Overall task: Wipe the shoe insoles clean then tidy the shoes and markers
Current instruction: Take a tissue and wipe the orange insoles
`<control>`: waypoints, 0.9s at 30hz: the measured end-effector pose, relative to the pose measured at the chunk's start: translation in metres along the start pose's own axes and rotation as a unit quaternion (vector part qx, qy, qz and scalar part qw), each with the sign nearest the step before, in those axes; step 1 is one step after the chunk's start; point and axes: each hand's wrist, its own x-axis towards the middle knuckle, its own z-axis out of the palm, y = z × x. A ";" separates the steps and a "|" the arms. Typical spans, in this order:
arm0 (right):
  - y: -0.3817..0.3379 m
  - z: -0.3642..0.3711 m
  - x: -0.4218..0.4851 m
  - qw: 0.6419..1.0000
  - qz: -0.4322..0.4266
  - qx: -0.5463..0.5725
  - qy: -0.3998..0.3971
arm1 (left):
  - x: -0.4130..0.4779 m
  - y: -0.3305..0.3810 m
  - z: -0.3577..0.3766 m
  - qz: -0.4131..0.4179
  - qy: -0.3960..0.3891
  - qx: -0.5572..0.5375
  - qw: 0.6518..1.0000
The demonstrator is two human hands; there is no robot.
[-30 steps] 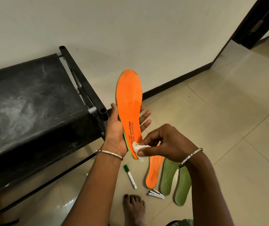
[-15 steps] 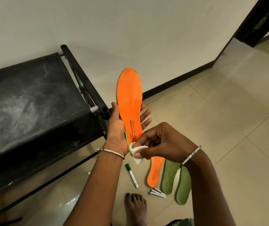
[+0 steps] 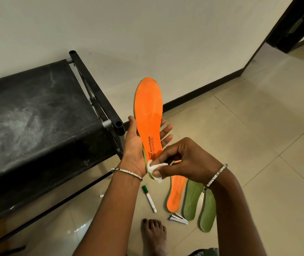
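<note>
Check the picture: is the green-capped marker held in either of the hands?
No, the marker lies on the floor tiles, with no fingers round it.

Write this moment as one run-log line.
step: wiping heel; left hand supports raised orange insole; right hand pinches white wipe at heel; floor: green marker, spare orange insole, two green insoles
</note>
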 end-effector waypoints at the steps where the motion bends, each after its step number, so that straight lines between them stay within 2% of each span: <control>1: 0.000 0.001 0.001 1.000 -0.002 -0.007 0.012 | 0.000 0.000 0.000 -0.002 -0.001 -0.001 1.000; 4: 0.002 0.010 0.012 0.988 -0.022 -0.068 0.140 | 0.002 0.000 0.000 -0.013 -0.003 0.002 1.000; 6: 0.004 0.017 0.019 0.960 -0.050 -0.113 0.252 | 0.004 -0.002 0.001 -0.020 -0.005 0.022 1.000; 7: 0.003 0.019 0.021 0.951 -0.063 -0.121 0.276 | 0.004 -0.003 0.001 -0.020 -0.004 0.031 0.999; 9: 0.001 0.017 0.019 0.959 -0.069 -0.121 0.248 | 0.003 -0.002 0.001 -0.026 -0.008 0.025 0.999; 12: -0.003 0.003 0.006 0.994 -0.005 -0.085 0.071 | 0.001 0.000 -0.001 -0.021 -0.015 0.020 0.999; 14: -0.002 -0.001 0.001 0.997 0.016 -0.069 0.001 | 0.001 0.001 -0.002 -0.008 -0.011 0.031 0.999; 17: 0.000 0.004 0.003 0.996 0.000 -0.083 0.029 | 0.000 0.001 -0.001 -0.006 -0.012 0.028 1.000; 22: 0.004 0.015 0.018 0.964 -0.045 -0.107 0.241 | 0.001 -0.001 -0.001 -0.024 -0.009 0.030 0.999; 23: 0.005 0.018 0.020 0.957 -0.054 -0.106 0.263 | 0.002 -0.001 -0.001 -0.022 -0.008 0.034 0.999; 25: 0.003 0.020 0.021 0.957 -0.063 -0.107 0.261 | 0.002 0.000 -0.002 -0.023 -0.010 0.030 0.999; 27: 0.001 0.014 0.017 0.974 -0.047 -0.108 0.193 | 0.001 0.002 -0.002 -0.024 -0.013 0.021 0.999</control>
